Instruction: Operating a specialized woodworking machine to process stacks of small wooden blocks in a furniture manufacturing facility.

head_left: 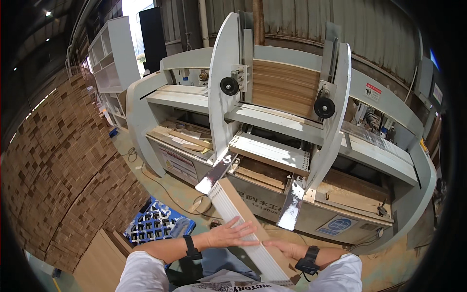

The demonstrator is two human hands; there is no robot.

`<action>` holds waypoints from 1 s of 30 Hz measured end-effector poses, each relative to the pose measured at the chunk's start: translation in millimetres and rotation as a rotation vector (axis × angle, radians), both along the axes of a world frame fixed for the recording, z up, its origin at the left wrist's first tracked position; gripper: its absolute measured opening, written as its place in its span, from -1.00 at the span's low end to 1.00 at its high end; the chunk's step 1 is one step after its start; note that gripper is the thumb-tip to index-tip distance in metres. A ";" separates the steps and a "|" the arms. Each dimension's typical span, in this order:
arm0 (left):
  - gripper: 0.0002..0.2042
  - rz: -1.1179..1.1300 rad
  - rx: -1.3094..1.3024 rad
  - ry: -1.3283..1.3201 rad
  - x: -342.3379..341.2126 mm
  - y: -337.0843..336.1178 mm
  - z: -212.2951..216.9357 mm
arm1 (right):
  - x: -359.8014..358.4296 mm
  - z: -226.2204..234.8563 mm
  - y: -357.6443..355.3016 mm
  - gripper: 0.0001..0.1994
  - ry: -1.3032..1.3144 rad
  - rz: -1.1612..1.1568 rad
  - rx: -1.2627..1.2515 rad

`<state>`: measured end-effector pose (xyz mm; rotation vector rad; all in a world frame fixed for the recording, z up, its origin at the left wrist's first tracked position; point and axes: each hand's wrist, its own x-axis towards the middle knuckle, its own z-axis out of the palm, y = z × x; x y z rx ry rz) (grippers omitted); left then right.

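A long stack of boards [227, 202], white and grooved on one side and brown on another, slants from my body toward the machine. Across its white side lies my left hand [236, 232], its fingers reaching over to the brown side. My right hand [287, 249] is closed on the brown side, nearer my body; part of its grip is hidden. The stack's far end is near a worn metal support arm [214, 173] of the machine. In the machine's middle, between two upright plates, lies a white panel [267, 151] with rows of holes along its ends.
The grey machine [146, 104] spans the area ahead, with black knobs [229, 86] and a second protruding arm [293, 204]. Brown boards [287, 85] are piled upright between its plates. A blue pallet [158, 219] and tall stacks of brown pieces [58, 160] stand left; a cable [168, 194] crosses the floor.
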<state>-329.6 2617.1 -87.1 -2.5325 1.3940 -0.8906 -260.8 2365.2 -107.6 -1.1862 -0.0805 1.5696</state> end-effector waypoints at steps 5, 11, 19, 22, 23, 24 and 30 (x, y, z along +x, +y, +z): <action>-0.37 0.382 -0.316 0.281 -28.6 22.1 -19.2 | 52.1 30.1 -19.4 -0.11 -0.920 -0.098 0.032; -0.45 0.713 -0.656 0.410 -74.2 39.2 -49.0 | 91.6 27.2 -51.8 -0.11 -1.878 0.107 -0.699; -0.56 0.804 -0.694 0.424 -94.2 59.1 -56.8 | 100.2 25.7 -47.3 -0.14 -1.914 0.044 -0.710; -0.58 0.840 -0.720 0.422 -94.5 64.8 -62.3 | 102.6 25.5 -50.4 -0.16 -2.002 0.073 -0.659; -0.58 0.834 -0.744 0.440 -93.2 64.6 -65.8 | 101.5 21.1 -48.8 -0.17 -1.957 0.112 -0.670; -0.58 0.835 -0.760 0.457 -91.9 63.0 -69.9 | 100.4 16.8 -49.0 -0.17 -1.919 0.134 -0.697; -0.61 0.731 -0.880 0.367 -93.6 54.4 -89.8 | 96.7 -3.3 -49.5 -0.15 -1.849 -0.073 -0.557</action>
